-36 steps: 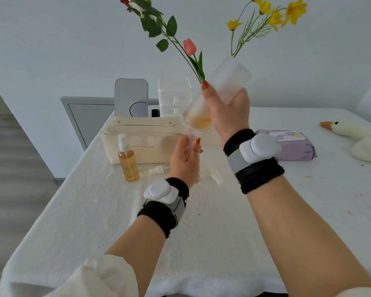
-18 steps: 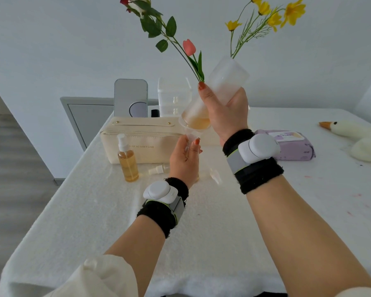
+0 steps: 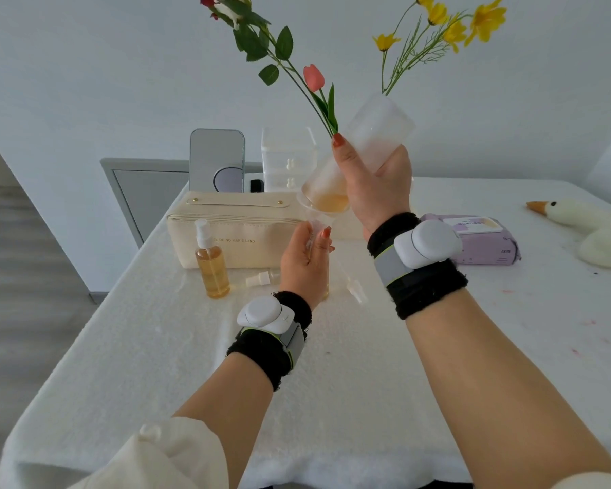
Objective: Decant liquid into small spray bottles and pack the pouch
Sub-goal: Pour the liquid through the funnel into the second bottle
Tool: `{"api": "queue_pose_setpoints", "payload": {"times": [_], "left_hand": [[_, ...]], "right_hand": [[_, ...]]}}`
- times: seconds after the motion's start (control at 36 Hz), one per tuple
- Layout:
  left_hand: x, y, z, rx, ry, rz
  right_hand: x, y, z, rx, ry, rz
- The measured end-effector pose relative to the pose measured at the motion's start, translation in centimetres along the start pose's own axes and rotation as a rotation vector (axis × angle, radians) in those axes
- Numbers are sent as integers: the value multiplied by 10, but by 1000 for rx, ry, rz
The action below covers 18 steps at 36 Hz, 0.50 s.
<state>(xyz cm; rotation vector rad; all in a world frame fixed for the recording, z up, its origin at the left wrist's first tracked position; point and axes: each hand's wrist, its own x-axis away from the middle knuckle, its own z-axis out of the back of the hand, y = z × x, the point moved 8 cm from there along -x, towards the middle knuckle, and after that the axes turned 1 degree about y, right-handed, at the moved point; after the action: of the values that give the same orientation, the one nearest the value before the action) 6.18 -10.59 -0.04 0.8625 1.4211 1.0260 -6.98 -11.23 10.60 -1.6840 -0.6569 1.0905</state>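
Little has shifted: left hand [image 3: 306,262] still curls its fingers [image 3: 324,234] round the small bottle [image 3: 326,292], funnel [image 3: 313,213] just above the fingertips; right hand [image 3: 374,185] still grips the tipped big bottle [image 3: 371,135], mouth at the funnel. Tilting steeper could flood the funnel onto fingers and tablecloth [image 3: 332,382], and the palm hides the fill level, so overfilling may go unnoticed.
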Motion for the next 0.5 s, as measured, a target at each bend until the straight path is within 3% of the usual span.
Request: {"api": "queue_pose_setpoints", "payload": {"times": [0.5], "left_hand": [[0, 2, 0, -1, 1, -14]], "right_hand": [[-3, 0, -1, 31, -11, 28]]}}
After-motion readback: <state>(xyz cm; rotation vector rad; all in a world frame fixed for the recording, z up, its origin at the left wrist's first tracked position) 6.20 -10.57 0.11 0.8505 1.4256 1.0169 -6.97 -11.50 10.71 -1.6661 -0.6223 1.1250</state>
